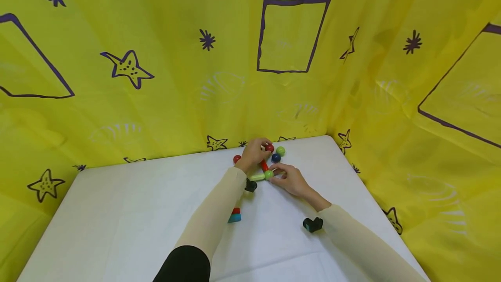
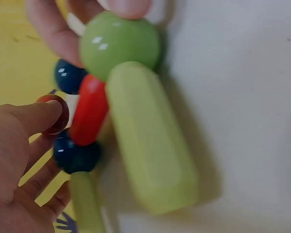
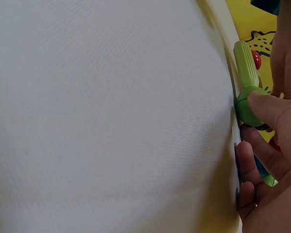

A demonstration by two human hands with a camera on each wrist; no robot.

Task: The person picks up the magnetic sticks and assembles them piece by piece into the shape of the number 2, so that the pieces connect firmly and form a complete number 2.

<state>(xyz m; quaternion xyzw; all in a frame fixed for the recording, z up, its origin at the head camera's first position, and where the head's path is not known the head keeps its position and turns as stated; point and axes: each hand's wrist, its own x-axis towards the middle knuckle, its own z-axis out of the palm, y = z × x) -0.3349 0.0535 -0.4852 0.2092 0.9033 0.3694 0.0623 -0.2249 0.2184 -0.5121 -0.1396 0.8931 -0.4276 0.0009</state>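
My left hand (image 1: 252, 156) pinches a red ball (image 2: 56, 114) between thumb and fingers, at the far side of the white table. With thumb and fingers, my right hand (image 1: 291, 180) grips a light green ball (image 1: 268, 175). A pale green rod (image 2: 153, 141) adjoins that ball, pointing left in the head view. A red rod (image 2: 89, 111) runs from near the green ball to a dark blue ball (image 2: 75, 154), beyond which another pale green rod (image 2: 87, 204) extends. The left hand partly hides these pieces in the head view.
Near the back edge lie another green ball (image 1: 280, 151), a dark blue ball (image 1: 275, 158) and a red ball (image 1: 237, 159). Red and blue pieces (image 1: 235, 216) show beside the left forearm. A yellow patterned curtain (image 1: 176, 99) borders the white table (image 1: 148, 212).
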